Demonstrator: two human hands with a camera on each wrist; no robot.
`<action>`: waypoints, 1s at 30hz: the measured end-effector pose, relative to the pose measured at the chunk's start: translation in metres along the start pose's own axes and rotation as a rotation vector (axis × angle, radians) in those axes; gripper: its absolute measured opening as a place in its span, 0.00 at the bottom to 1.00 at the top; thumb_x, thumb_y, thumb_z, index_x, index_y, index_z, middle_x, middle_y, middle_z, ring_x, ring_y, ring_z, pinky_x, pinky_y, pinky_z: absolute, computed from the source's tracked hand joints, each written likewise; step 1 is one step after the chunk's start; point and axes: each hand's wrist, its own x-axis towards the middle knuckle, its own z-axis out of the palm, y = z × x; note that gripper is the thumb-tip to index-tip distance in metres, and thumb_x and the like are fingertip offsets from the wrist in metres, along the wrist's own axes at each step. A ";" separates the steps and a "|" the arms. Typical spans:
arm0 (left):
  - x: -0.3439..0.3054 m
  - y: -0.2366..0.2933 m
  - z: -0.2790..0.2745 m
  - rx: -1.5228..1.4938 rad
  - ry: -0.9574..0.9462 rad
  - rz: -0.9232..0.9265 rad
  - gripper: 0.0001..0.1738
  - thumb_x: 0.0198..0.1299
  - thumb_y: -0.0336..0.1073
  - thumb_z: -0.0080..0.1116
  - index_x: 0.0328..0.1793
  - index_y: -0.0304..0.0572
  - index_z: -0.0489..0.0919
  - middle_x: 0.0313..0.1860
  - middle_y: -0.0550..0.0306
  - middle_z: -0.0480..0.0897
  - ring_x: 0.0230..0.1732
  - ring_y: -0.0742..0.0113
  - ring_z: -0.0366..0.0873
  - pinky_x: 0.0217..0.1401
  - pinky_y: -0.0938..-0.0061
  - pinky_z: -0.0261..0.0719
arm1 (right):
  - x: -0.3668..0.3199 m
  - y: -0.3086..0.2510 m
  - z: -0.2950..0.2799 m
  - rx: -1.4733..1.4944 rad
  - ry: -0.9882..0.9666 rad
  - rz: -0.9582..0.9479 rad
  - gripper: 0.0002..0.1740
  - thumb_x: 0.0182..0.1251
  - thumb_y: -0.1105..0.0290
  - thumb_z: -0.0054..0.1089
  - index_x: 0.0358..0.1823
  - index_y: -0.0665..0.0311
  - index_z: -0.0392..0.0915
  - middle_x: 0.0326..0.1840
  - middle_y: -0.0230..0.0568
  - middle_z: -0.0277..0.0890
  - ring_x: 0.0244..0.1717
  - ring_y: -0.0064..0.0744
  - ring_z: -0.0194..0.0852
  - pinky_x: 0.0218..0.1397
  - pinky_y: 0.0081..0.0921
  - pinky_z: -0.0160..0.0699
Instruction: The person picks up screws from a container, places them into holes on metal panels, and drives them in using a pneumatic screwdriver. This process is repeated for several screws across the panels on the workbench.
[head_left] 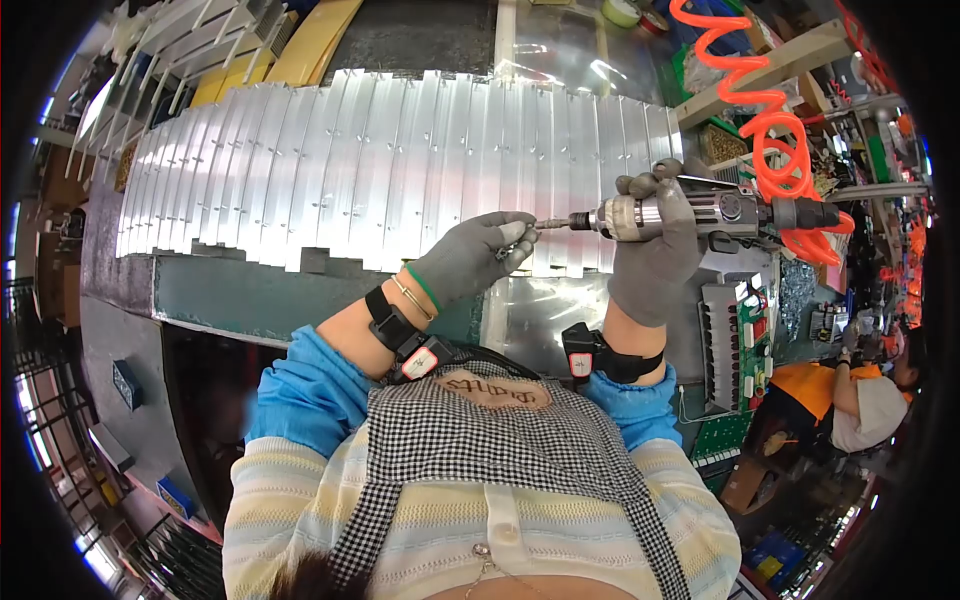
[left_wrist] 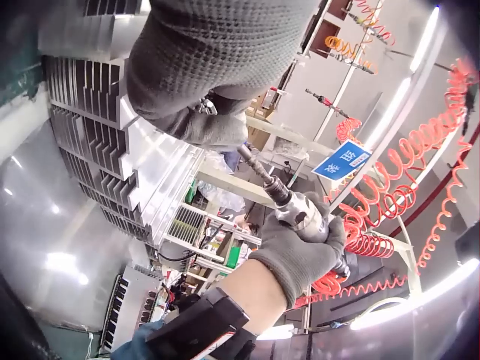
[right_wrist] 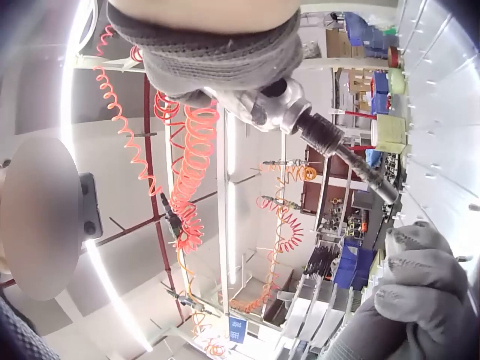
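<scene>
My right hand (head_left: 652,270), in a grey glove, grips a pneumatic screwdriver (head_left: 722,212) that lies level and points left. Its long bit (right_wrist: 367,177) reaches toward my gloved left hand (head_left: 470,262). The bit's tip is right at the left thumb and fingertips. Small shiny metal pieces that look like screws (head_left: 514,246) show among the curled left fingers; the palm hides the rest. Both hands are over the near edge of a long row of aluminium strips (head_left: 300,170), which have small pegs or screws standing up from them.
An orange coiled air hose (head_left: 790,140) hangs at the right, beside the screwdriver's rear end. A green circuit board (head_left: 750,350) with a row of dark blocks stands right of my right forearm. Another person (head_left: 850,400) sits farther right. Metal racks (head_left: 190,50) stand at the back left.
</scene>
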 end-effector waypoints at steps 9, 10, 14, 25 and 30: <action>0.008 -0.004 -0.015 -0.025 -0.077 -0.076 0.15 0.69 0.43 0.50 0.44 0.36 0.73 0.31 0.64 0.71 0.28 0.83 0.66 0.22 0.94 0.69 | 0.002 0.014 -0.003 0.057 -0.051 0.029 0.23 0.57 0.79 0.54 0.56 0.66 0.64 0.41 0.40 0.72 0.34 0.27 0.75 0.42 0.36 0.80; 0.008 -0.004 -0.012 0.000 -0.068 -0.081 0.16 0.69 0.44 0.49 0.44 0.36 0.73 0.30 0.64 0.71 0.27 0.83 0.66 0.21 0.94 0.68 | 0.002 0.014 -0.003 0.054 -0.052 0.029 0.23 0.57 0.79 0.54 0.56 0.66 0.65 0.41 0.40 0.72 0.34 0.27 0.75 0.42 0.36 0.80; 0.017 -0.006 -0.015 0.053 -0.102 -0.097 0.19 0.71 0.47 0.45 0.44 0.35 0.74 0.30 0.64 0.70 0.25 0.82 0.66 0.21 0.93 0.68 | 0.003 0.014 -0.006 0.022 -0.044 0.010 0.22 0.58 0.79 0.55 0.55 0.66 0.65 0.41 0.40 0.72 0.33 0.27 0.75 0.42 0.37 0.80; 0.013 -0.002 -0.004 0.118 -0.039 -0.100 0.18 0.68 0.28 0.43 0.60 0.26 0.67 0.48 0.51 0.77 0.42 0.72 0.77 0.45 0.81 0.81 | 0.013 0.032 -0.034 -0.211 -0.039 -0.080 0.22 0.53 0.87 0.56 0.51 0.68 0.67 0.38 0.41 0.72 0.29 0.26 0.73 0.17 0.17 0.67; 0.010 -0.001 -0.004 0.199 -0.042 -0.084 0.18 0.68 0.30 0.44 0.61 0.27 0.67 0.48 0.53 0.77 0.42 0.74 0.76 0.45 0.82 0.79 | 0.010 0.030 -0.024 -0.197 -0.018 -0.041 0.19 0.52 0.87 0.56 0.47 0.69 0.69 0.35 0.40 0.73 0.26 0.23 0.72 0.18 0.17 0.67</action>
